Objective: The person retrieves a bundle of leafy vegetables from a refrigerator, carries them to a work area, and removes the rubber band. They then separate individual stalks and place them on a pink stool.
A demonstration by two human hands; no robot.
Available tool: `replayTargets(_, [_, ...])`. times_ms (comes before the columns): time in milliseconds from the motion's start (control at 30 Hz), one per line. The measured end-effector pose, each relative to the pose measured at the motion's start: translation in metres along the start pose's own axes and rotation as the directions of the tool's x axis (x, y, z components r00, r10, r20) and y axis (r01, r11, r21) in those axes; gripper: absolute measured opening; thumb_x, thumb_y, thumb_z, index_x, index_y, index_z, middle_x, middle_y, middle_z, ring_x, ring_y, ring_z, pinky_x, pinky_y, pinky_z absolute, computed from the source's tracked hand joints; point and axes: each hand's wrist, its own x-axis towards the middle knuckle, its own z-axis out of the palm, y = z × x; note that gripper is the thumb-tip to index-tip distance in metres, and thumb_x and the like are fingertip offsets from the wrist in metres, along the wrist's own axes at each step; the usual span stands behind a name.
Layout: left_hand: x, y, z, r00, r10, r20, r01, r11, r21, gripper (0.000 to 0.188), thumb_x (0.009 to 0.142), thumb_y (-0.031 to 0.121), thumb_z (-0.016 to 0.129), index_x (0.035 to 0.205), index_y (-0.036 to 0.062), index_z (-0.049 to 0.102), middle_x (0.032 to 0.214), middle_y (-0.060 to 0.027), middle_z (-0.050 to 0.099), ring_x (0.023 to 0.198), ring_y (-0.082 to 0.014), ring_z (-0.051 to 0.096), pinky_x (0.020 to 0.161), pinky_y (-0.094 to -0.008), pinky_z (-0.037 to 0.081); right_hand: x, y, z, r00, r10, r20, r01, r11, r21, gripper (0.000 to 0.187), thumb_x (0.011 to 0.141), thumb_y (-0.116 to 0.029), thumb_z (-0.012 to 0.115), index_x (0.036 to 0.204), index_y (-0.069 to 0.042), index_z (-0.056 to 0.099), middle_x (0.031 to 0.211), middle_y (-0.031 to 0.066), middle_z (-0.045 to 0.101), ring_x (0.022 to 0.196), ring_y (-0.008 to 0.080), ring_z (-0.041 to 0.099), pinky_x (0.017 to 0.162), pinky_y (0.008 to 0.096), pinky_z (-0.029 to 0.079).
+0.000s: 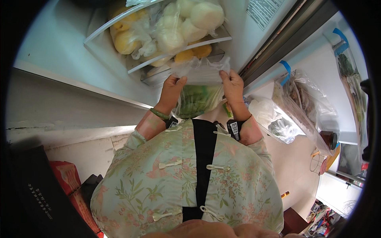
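A clear plastic bag of green vegetables (198, 100) hangs between my two hands in front of the open fridge. On its left upper edge, my left hand (171, 90) pinches the film between thumb and fingers. My right hand (233, 88) grips the opposite upper corner. The bag's top is spread wide and crumpled above the hands. What exactly the greens are cannot be made out through the film. Just beyond stand fridge shelves with a bag of pale round buns (190, 22) and yellow round food (126, 41) in plastic.
At right, the fridge door's shelves hold bagged food (303, 97), a dark jar (328, 139) and crumpled clear bags (282, 129). White shelf edges (180, 54) jut out ahead. A red bag (67, 178) and a black box (29, 190) stand at lower left.
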Motion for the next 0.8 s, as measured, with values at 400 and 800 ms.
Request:
replayTargets(400, [0.005,0.030,-0.025,0.947,0.077,-0.311,-0.002,0.972,0.236,0.017,0.094,0.015,0.059,0.100,0.0008,0.067,0.085,0.0024,0.061,0.078,-0.0056,0.052,0.073,-0.0228,0.043,-0.008,-0.014,-0.011,0.998,-0.042,-0.050,0.030,0.973,-0.230,0.017,0.092,-0.016,0.059,0.091,0.001,0.061,0.070,0.0020,0.055,0.069,0.0093,0.049,0.067,0.0247,0.043])
replayTargets(800, [-0.011,0.024,-0.013,0.963,0.183,-0.197,-0.140,0.967,0.214,0.019,0.096,0.018,0.058,0.085,0.0027,0.064,0.075,0.0067,0.052,0.069,-0.0027,0.042,0.061,-0.0218,0.036,-0.019,-0.066,-0.009,0.762,-0.585,0.279,0.645,0.646,-0.408,0.043,0.072,-0.008,0.074,0.112,-0.012,0.061,0.089,0.0090,0.057,0.082,0.0284,0.058,0.074,0.0356,0.047])
